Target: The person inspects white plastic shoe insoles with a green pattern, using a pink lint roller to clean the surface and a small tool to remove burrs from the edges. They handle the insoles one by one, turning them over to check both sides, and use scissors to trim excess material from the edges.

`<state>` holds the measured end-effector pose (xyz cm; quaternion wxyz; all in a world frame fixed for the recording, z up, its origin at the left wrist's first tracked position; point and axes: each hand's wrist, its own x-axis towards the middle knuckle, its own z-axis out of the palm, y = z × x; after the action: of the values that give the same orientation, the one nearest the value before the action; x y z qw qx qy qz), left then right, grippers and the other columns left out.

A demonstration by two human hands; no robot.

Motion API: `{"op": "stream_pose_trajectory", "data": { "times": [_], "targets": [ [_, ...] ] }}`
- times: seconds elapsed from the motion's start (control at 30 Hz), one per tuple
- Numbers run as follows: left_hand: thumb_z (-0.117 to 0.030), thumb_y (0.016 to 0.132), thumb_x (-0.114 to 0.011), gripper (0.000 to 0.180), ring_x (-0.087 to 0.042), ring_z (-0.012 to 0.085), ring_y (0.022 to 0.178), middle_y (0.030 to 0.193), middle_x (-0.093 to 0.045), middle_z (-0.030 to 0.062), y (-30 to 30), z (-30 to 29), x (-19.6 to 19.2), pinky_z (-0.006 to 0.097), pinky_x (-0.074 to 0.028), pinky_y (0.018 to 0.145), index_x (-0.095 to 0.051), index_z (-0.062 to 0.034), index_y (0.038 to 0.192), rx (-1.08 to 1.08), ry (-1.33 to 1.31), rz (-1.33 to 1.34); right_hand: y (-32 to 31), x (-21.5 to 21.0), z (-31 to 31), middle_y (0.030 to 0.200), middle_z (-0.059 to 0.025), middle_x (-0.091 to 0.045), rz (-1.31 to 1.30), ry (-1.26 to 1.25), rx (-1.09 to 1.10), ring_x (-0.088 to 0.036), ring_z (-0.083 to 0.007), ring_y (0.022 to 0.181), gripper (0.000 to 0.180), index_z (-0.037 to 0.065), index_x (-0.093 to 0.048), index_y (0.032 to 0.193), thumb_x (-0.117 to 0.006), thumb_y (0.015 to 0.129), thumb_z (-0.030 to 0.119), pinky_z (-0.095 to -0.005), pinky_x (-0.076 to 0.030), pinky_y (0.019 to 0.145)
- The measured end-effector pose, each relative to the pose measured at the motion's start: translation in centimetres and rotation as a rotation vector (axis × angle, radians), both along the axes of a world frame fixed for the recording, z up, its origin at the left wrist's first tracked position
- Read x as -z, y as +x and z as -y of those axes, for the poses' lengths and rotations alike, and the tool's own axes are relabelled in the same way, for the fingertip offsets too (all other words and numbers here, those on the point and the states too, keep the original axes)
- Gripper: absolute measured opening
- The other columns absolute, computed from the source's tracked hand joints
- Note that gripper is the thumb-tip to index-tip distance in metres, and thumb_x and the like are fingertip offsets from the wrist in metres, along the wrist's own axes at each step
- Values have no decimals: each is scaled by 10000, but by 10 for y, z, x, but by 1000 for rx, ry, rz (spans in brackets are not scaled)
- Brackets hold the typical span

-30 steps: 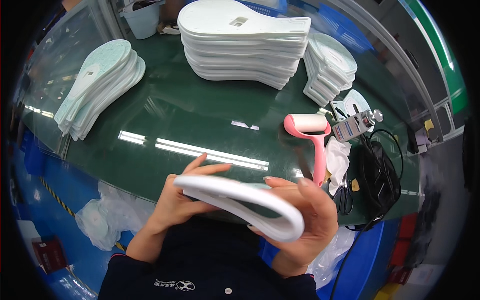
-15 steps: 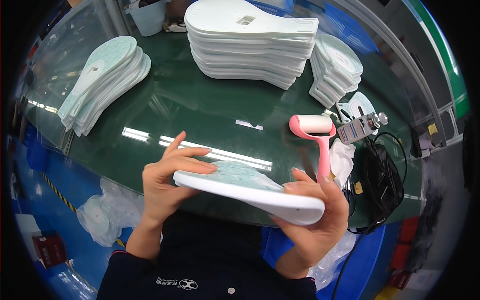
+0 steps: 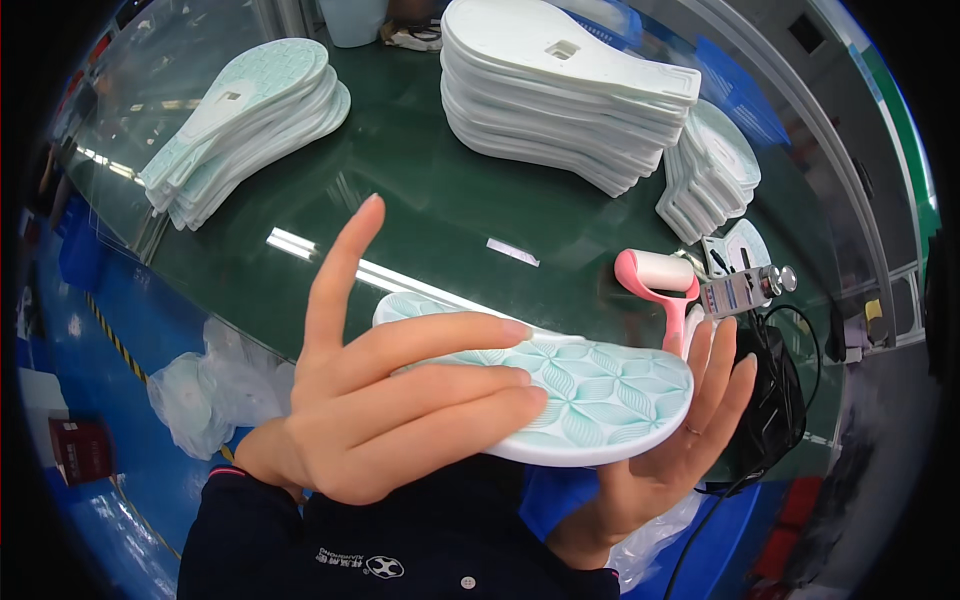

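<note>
Panel [image 3: 595, 395], white with a green leaf pattern on its face, is held up between the two hands, above the near side of the table [image 3: 430, 215]. We see the right hand [image 3: 655, 485] grasping its rounded right end from below, with straight fingers reaching past the edge. The left hand [image 3: 390, 400] lies across the patterned face, three fingers touching it and the index finger raised; its thumb is hidden, so we cannot tell whether this hand also clasps the panel.

Beyond the panel, we find a small pale strip [image 3: 512, 252] lying flat. To the right there are a pink roller [image 3: 660, 275], a bottle [image 3: 735, 292] just beside it, and, nearer, a black bag [image 3: 770, 400]. On the far side stands a tall white stack [image 3: 560, 115], with a smaller stack [image 3: 705, 175] at its right. Well apart, at far left, we notice a leaning stack [image 3: 250, 125] of similar panels.
</note>
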<state>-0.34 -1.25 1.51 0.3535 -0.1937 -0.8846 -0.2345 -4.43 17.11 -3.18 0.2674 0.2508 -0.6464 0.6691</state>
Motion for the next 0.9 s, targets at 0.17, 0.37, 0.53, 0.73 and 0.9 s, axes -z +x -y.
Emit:
{"op": "stream_pose_trajectory", "data": {
  "times": [0.17,0.37,0.53,0.73,0.9],
  "targets": [
    [-256,670,-665,158,-594,95,789,704,-618,-94,3,-2,-1,623,-232,961,-604,-143,761,75,9,-16,5,-10,-8,963,-122,-603,-165,346,-31,-528,-312,994,693,29,-447,1147,-781,575,233,-515,-308,946],
    [-294,715,-626,186,-597,87,751,646,-619,-95,6,-3,1,654,-213,943,-576,-114,727,120,81,-5,7,-15,-11,856,-73,-622,-132,330,-135,-573,-195,793,602,42,-483,1088,-774,596,233,-425,-397,833],
    [-403,714,-608,297,-596,85,727,625,-609,-106,9,1,-1,681,-200,923,-580,-107,701,152,23,9,7,-16,-12,846,-64,-615,-99,266,-248,-572,-181,763,542,28,-535,1033,-779,584,207,-365,-409,758],
    [-504,697,-582,407,-592,85,711,615,-595,-110,8,-1,1,699,-187,911,-579,-97,673,171,44,32,5,-17,-10,846,-58,-606,-109,245,-274,-571,-171,723,420,18,-617,947,-767,580,155,-351,-414,746],
    [-479,672,-617,363,-592,88,716,598,-580,-106,12,0,0,670,-193,933,-594,-117,655,136,48,74,8,-21,-13,952,-45,-591,-123,369,-340,-513,-192,927,367,127,-651,927,-752,577,174,-387,-404,824]
  ]
}}
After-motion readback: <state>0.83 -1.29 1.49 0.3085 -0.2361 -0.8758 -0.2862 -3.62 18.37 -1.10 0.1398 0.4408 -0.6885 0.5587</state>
